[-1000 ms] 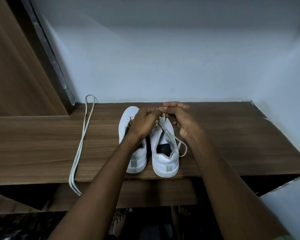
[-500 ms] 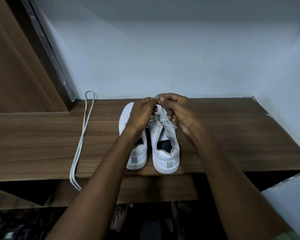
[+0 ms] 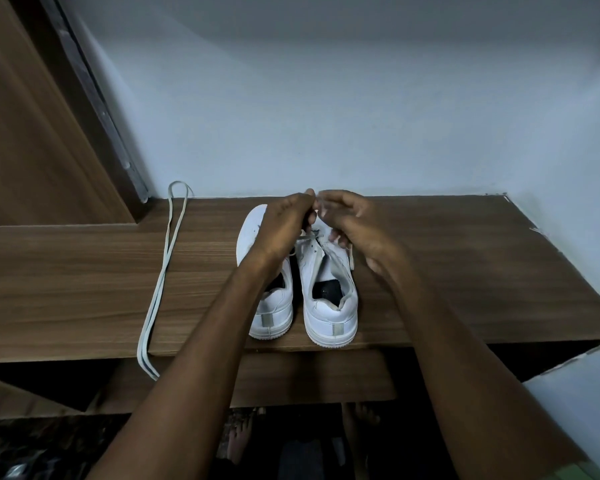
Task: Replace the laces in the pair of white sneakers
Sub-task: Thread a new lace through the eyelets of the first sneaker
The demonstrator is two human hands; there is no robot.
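Two white sneakers stand side by side on the wooden shelf [image 3: 465, 271], heels toward me: the left sneaker [image 3: 274, 311] and the right sneaker [image 3: 329, 317]. Both hands hover over the front of the right sneaker. My left hand [image 3: 284, 226] and my right hand [image 3: 354, 223] each pinch a stretch of the white lace [image 3: 307, 238] that runs up from the right sneaker's eyelets. Their fingertips nearly meet above the toe. A loose white lace [image 3: 163, 271] lies folded in a long loop on the shelf to the left, its ends hanging over the front edge.
A pale wall stands right behind the shelf and on its right side. A brown wooden panel [image 3: 32, 133] rises at the left. Below the shelf's front edge is a dark gap with a lower board [image 3: 309, 375] and bare feet on the floor.
Both hands have risen and moved toward the toe, drawing the lace up through the right sneaker; the slack loop that lay beside the shoe's right side is gone.
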